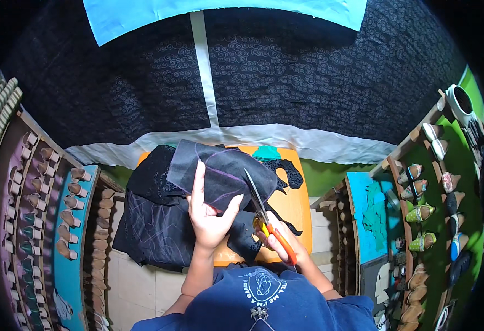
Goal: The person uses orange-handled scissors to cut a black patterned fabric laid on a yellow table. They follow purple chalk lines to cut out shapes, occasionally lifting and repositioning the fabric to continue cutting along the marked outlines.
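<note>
1. Head view, nearest the lens: a navy-blue short-sleeved shirt with a white print (294, 306) covers the person's torso, and both bare forearms reach forward from it.
2. The right hand (287, 241) is closed around the orange and yellow handles of a pair of metal-bladed scissors (257, 194), whose blades point away from the body, against the cloth; how far they are parted I cannot tell.
3. The left hand (211, 222) is partly open, thumb and index finger spread over the front of a flat black cloth piece with purple curved lines (214, 168), supporting it; its other fingers are hidden.
4. That piece is raised above an orange stool-like surface with rounded corners (302, 220), just beside the scissors.
5. Below, to the left, a larger heap of black fabric with purple lines (156, 231) hangs over the edge; black lace scraps (290, 174) and a small green cloth (267, 153) lie toward the far edge.
6. Wooden racks of brown shoe forms (101, 231) stand left, shelves of assorted shoes (421, 212) right.
7. Farthest, a black swirl-patterned curtain (308, 83) spans the back.
</note>
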Tool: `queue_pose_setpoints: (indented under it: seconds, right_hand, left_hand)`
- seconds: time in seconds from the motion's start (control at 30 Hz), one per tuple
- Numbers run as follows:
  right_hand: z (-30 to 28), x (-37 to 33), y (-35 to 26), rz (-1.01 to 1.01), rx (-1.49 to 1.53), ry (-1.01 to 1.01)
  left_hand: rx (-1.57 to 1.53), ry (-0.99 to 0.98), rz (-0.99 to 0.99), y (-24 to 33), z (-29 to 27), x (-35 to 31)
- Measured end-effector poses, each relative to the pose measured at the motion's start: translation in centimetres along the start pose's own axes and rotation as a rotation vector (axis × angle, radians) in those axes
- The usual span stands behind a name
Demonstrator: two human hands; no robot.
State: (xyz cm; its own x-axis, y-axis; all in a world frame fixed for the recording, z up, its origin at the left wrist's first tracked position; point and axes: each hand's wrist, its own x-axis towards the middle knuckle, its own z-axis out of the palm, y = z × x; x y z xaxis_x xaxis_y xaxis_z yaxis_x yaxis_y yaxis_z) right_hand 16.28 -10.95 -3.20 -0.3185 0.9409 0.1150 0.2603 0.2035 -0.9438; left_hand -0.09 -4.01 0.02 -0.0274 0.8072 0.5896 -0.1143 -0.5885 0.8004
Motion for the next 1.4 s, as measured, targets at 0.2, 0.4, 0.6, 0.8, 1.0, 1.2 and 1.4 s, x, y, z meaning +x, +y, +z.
queue_pose_setpoints:
  seconds: [0.2, 0.4, 0.6, 0.8, 1.0, 1.2, 1.4]
  right_hand:
    - [-0.1, -0.3, 0.1, 0.020, -0.036, -0.025]
    - [0.3, -0.3, 0.2, -0.005, 0.004, -0.028]
    - [0.1, -0.4, 0.6, 0.009, -0.037, -0.016]
    - [0.0, -0.5, 0.4, 0.043, -0.062, -0.057]
    - [0.0, -0.7, -0.2, 0.042, -0.088, -0.053]
    - [0.0, -0.8, 0.2, 0.033, -0.078, -0.072]
    - [0.3, -0.7, 0.5, -0.001, -0.048, -0.063]
  left_hand:
    - [0.008, 0.010, -0.003, 0.6, 0.1, 0.8]
    - [0.106, 0.031, -0.001, 0.2, 0.0, 0.4]
    - [0.241, -0.090, -0.007, 0.5, -0.7, 0.6]
    - [0.212, -0.106, -0.006, 0.6, -1.1, 0.8]
    - [0.123, -0.150, -0.017, 0.4, -1.5, 1.1]
    - [0.100, -0.190, -0.101, 0.7, -1.8, 1.2]
    - [0.056, -0.298, -0.082, 0.7, -2.0, 1.4]
